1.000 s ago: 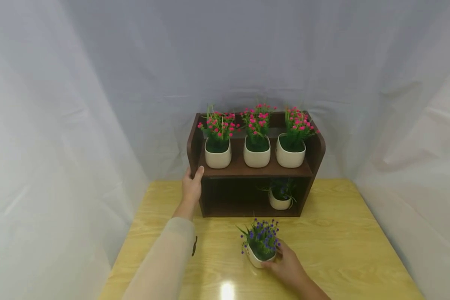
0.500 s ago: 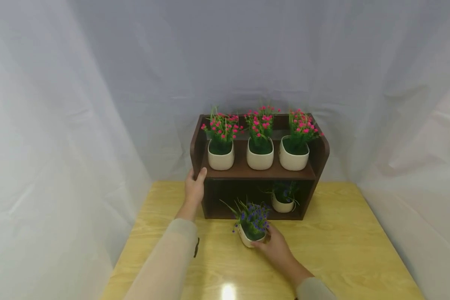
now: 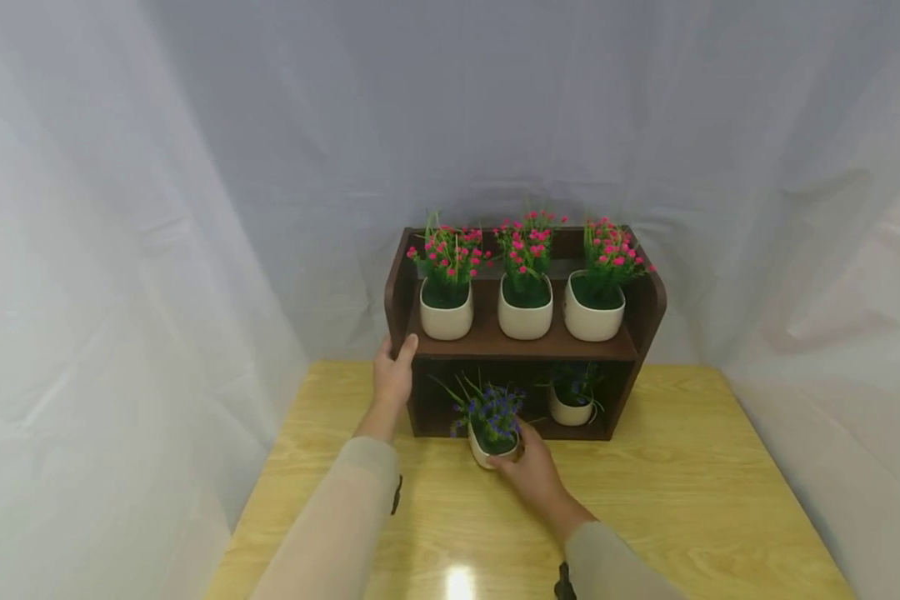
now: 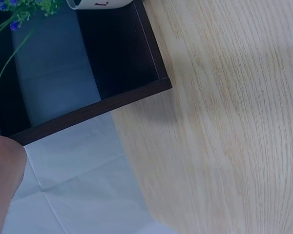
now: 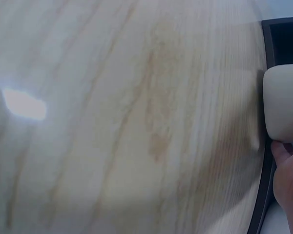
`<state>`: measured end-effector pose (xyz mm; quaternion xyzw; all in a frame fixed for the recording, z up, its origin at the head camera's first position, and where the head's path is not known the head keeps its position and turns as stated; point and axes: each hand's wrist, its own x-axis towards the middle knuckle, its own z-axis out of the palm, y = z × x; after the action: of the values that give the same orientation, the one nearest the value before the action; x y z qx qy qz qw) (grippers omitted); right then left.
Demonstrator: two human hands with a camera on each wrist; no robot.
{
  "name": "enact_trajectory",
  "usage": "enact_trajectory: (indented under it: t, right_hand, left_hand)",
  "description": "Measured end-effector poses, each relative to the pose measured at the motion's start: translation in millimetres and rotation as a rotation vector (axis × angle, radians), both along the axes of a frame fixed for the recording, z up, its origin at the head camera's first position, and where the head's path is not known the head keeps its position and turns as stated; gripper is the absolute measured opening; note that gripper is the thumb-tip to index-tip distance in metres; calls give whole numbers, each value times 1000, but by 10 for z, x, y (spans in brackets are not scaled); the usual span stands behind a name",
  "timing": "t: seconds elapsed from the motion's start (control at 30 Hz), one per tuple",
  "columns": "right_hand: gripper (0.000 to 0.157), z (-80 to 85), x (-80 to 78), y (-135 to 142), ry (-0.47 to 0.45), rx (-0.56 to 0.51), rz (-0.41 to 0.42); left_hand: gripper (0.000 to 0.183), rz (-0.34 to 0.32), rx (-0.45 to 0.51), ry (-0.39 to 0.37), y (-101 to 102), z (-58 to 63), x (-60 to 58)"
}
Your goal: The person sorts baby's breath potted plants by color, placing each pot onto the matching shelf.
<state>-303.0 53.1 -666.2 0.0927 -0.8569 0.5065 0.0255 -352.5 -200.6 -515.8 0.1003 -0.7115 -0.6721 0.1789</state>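
Observation:
My right hand [image 3: 531,468] grips a white pot [image 3: 482,450] of blue-purple flowers, thumb at the front rim and fingers round its right side. The pot is at the front of the lower tier of a dark brown two-tier shelf [image 3: 521,357], left of centre. My left hand [image 3: 393,379] holds the shelf's left side panel, thumb on its front edge and fingers on the outer face. In the left wrist view the raised pot [image 4: 100,4] shows at the top by the shelf's corner. In the right wrist view the pot [image 5: 285,102] overlaps the shelf edge.
Three white pots with pink flowers, a left one [image 3: 447,321], a middle one [image 3: 525,321] and a right one [image 3: 594,321], stand on the upper tier. Another purple-flowered pot [image 3: 570,412] is at the lower tier's right end. Beneath is a wooden table [image 3: 682,500], with white sheeting [image 3: 270,208] around.
My right hand has carried the purple-flowered pot from the table forward and left to the lower tier's opening. My left hand stays on the shelf's side; the view has shifted slightly.

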Motion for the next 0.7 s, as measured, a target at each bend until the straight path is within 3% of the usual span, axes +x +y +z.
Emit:
enact_trajectory:
  t: [0.3,0.7]
  right_hand:
    - [91,9,-133,-110,44,75,-59]
    - [89,56,-271,-245,32,75,-121]
  left_hand:
    - [57,-17,11,-10,0,-17,9]
    - [55,-8,14,-5,0,6,8]
